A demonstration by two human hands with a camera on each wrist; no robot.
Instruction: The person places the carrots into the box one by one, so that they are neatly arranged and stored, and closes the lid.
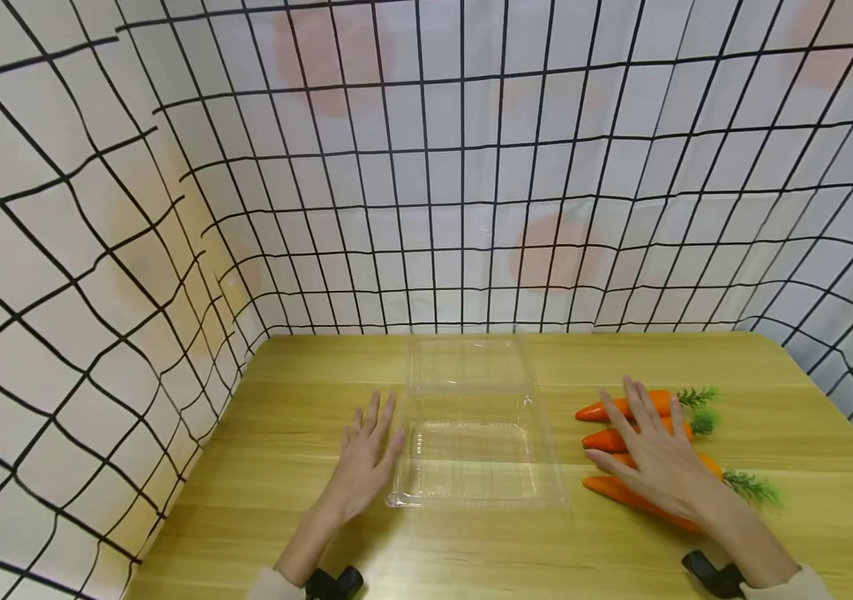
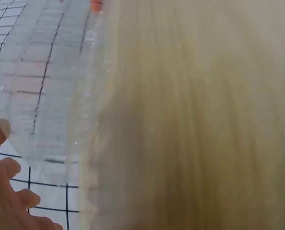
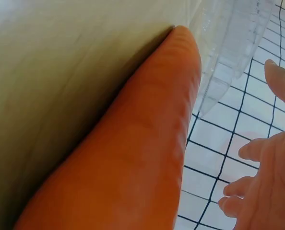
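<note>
A clear plastic clamshell box (image 1: 471, 467) lies unfolded on the table, its lid half (image 1: 467, 364) toward the back. My left hand (image 1: 361, 468) is at the box's left side, fingers spread and thumb near the rim, gripping nothing. To the right lie several orange carrots with green tops, among them a back carrot (image 1: 651, 404) and a front carrot (image 1: 625, 493). Over them my right hand (image 1: 655, 467) is spread with straight fingers, hiding their middles. The right wrist view has a carrot (image 3: 133, 139) large below the relaxed hand (image 3: 272, 187), with a gap between.
The wooden table (image 1: 306, 358) carries the box and carrots. Black wire grid panels (image 1: 464, 175) with pale cloth behind them close off the back and both sides. Dark wrist-worn devices (image 1: 711, 573) sit below the hands.
</note>
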